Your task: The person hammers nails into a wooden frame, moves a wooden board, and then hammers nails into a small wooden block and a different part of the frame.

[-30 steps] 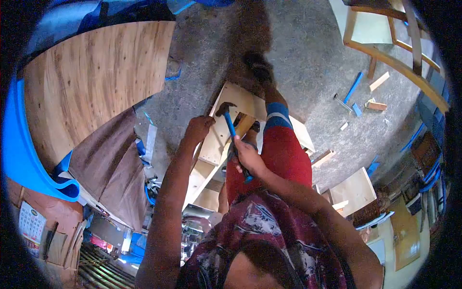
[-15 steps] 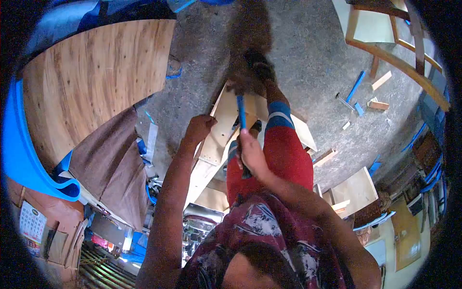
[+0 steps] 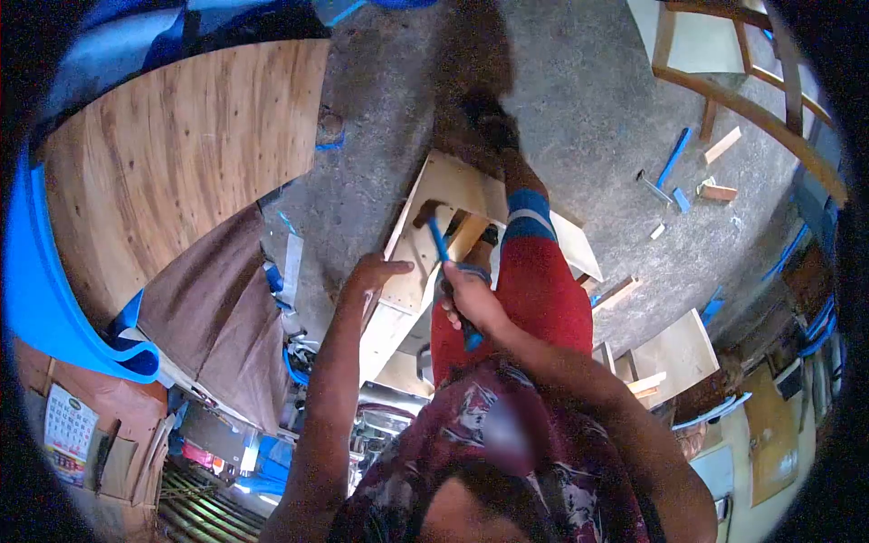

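Note:
My right hand point(image 3: 472, 299) is closed around a hammer point(image 3: 438, 237) with a blue handle. The hammer's dark head is over a light wooden box-like piece point(image 3: 407, 288) between my legs. At the left edge of this piece is my left hand point(image 3: 373, 271), its thumb stretched over the top face. The other fingers curl down at the edge and are mostly hidden. Small dark dots, perhaps nail heads, show on the wood near the left hand.
A large plywood sheet point(image 3: 195, 149) is at the left, above brown cloth point(image 3: 222, 317). To the right, another hammer point(image 3: 654, 188) and wood offcuts point(image 3: 720, 192) lie on the concrete floor point(image 3: 579, 100). A wooden frame point(image 3: 742, 100) stands at upper right.
The hammer has swung back toward me and left, its head now lower in view. My left hand has shifted nearer along the wooden edge, and its thumb has stretched out.

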A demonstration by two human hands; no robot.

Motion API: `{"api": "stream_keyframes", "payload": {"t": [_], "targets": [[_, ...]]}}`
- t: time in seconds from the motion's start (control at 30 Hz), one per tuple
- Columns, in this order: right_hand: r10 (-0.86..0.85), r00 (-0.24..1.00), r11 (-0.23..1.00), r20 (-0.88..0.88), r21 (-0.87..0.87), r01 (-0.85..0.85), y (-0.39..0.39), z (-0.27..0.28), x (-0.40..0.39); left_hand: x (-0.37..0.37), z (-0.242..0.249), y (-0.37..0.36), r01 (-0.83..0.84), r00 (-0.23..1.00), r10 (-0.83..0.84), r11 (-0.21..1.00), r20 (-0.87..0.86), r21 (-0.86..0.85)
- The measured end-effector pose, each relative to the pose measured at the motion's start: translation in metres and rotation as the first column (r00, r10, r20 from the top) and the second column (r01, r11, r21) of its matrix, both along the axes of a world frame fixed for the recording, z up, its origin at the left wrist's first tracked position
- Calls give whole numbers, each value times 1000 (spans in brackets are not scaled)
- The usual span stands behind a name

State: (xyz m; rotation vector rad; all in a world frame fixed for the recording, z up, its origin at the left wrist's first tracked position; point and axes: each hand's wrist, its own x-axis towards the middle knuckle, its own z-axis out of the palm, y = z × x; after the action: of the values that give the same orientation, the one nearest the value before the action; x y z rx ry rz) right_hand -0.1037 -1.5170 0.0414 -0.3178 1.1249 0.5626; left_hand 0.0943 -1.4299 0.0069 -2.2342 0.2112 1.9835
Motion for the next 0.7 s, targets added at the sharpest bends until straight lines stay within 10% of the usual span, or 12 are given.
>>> {"api": "stream_keyframes", "payload": {"t": [0.1,0.2,0.3,0.43,0.53,0.6,0.7], "targets": [[-195,979,938,-50,-300,172,-51,30,4,-4,3,12,-280,947,282,959,-154,34],[-449,892,787,55,-449,424,-68,38,8,-1,-38,38,29,999,-28,998,-16,50],[-247,969,799,13,-563,212,-21,28,3,-2,-43,44,-122,992,121,990,-20,-68],[-69,997,997,-20,-39,69,-18,19,5,0,1,-1,-19,991,26,998,-128,57],[-105,994,926,3,-365,99,-29,29,-3,-3,-18,22,107,993,-105,993,-50,54],[-377,921,783,97,-498,373,-36,29,0,-5,-6,11,-197,978,199,980,-68,40],[-196,978,730,74,-655,196,-7,21,-2,-6,4,-2,-280,953,280,960,-112,17]]}}
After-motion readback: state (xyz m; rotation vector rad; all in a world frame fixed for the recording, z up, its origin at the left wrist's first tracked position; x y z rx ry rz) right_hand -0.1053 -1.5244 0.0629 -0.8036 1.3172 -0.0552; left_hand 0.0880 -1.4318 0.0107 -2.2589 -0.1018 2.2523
